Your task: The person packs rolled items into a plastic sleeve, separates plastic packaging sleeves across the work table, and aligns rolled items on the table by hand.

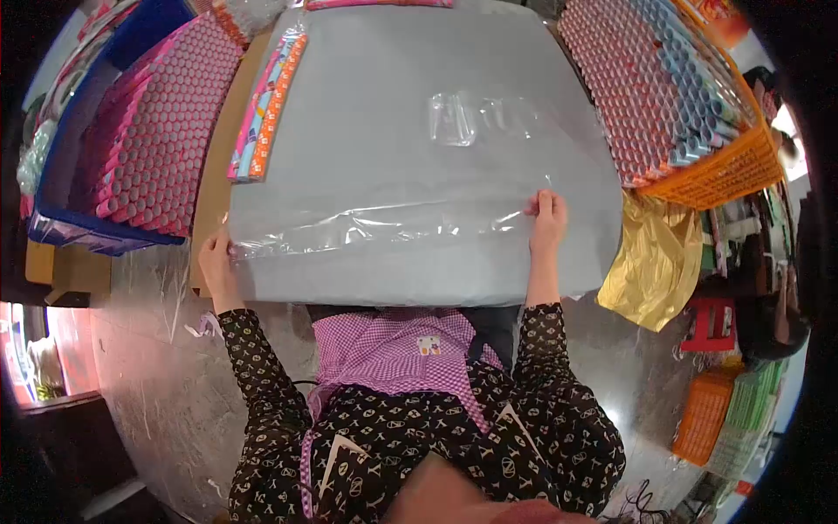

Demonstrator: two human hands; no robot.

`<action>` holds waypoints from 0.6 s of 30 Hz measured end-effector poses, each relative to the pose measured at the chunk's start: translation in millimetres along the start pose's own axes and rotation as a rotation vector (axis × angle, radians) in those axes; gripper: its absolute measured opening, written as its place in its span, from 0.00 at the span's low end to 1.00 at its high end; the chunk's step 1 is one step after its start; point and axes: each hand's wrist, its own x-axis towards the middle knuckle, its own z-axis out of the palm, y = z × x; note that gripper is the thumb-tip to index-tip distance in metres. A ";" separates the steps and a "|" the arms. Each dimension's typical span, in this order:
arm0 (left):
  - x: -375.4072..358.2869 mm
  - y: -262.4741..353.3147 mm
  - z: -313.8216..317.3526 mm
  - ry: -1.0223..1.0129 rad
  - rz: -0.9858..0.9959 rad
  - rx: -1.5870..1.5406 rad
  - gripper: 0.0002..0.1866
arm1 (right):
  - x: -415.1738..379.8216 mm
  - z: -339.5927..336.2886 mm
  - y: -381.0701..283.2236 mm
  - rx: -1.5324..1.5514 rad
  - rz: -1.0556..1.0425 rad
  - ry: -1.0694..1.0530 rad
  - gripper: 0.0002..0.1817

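A clear plastic sheet [384, 218] lies stretched across the grey tabletop [384, 96]. My left hand [216, 258] pinches the sheet's left edge at the table's near left corner. My right hand [547, 218] grips the sheet's right edge, fingers closed on it. The film is wrinkled between both hands. A smaller piece of clear film [454, 118] lies farther back on the grey surface.
A blue crate [61, 175] full of pink paper tubes stands at left, an orange crate [729, 170] of red and blue tubes at right. Colourful wrapped sticks [266, 109] lie on the table's left edge. Gold foil [650, 258] hangs at right. Another person [768, 323] sits far right.
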 end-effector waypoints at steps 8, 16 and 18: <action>14.0 -13.2 -7.5 -0.036 -0.021 -0.030 0.12 | 1.5 -2.4 4.4 0.033 0.015 0.005 0.11; 6.2 12.1 -44.5 0.045 0.193 -0.471 0.06 | -5.3 4.2 -11.7 -0.102 -0.001 0.040 0.14; -4.9 37.6 -80.5 0.146 0.944 0.291 0.10 | -4.4 3.3 -9.4 -0.086 -0.006 0.024 0.14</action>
